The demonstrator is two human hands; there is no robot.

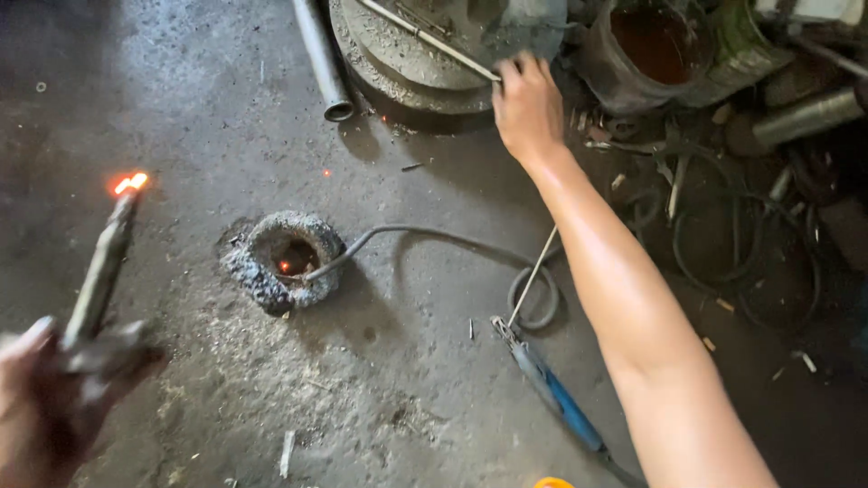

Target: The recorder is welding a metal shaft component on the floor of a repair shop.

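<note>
I see left hand point(41, 398) gripping glowing-tipped rod point(101, 267); right hand point(527, 107) pinching thin welding rod point(425, 38) on round steel base point(407, 63).

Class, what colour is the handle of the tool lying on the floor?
Blue handle, clearest in the head view.

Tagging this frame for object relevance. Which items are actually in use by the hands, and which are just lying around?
In use:
left hand holding a glowing-tipped rod
right hand on a thin rod
small ringed fire pit with its hose

Lying about:
blue-handled electrode holder
steel pipe
rusty bucket
scrap tangle
</note>
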